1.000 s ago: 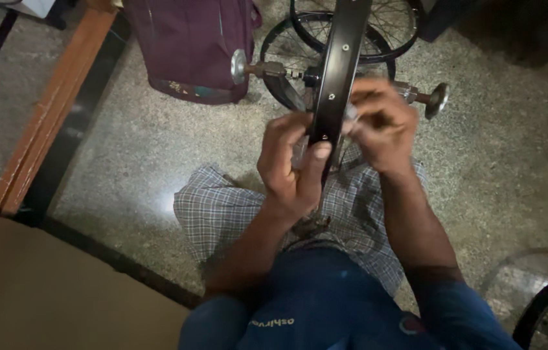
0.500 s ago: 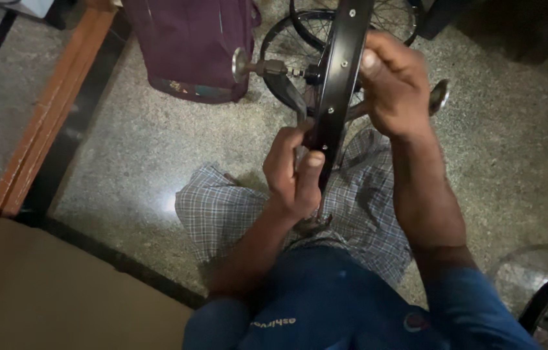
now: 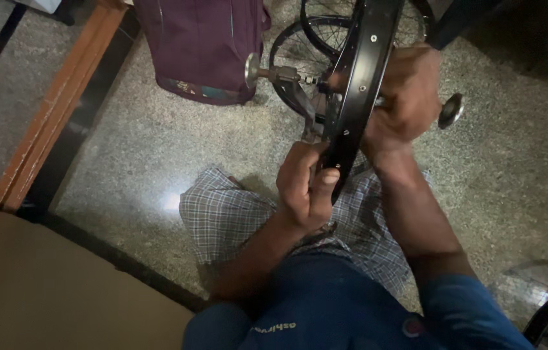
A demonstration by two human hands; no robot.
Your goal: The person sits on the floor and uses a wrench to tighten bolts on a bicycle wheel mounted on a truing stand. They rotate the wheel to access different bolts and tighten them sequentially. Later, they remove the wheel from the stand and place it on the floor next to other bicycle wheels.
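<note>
Seeing left hand (image 3: 306,188) curling shut around lower edge of black wheel rim (image 3: 358,91), thumb pressing on it. Right hand (image 3: 407,97) clamping closed on rim higher up. Rim standing on edge above checked cloth (image 3: 222,217) covering lap. Purple bag (image 3: 203,45) sitting on floor behind, coloured strip along its base. Spoked wheels (image 3: 306,39) lying beyond.

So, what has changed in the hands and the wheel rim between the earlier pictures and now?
The right hand moved up along the black wheel rim, from beside the left hand to a higher grip. The left hand slid slightly lower and keeps holding the rim's bottom edge. The rim stays edge-on in its stand; the purple bag and the other wheels on the floor did not move.
</note>
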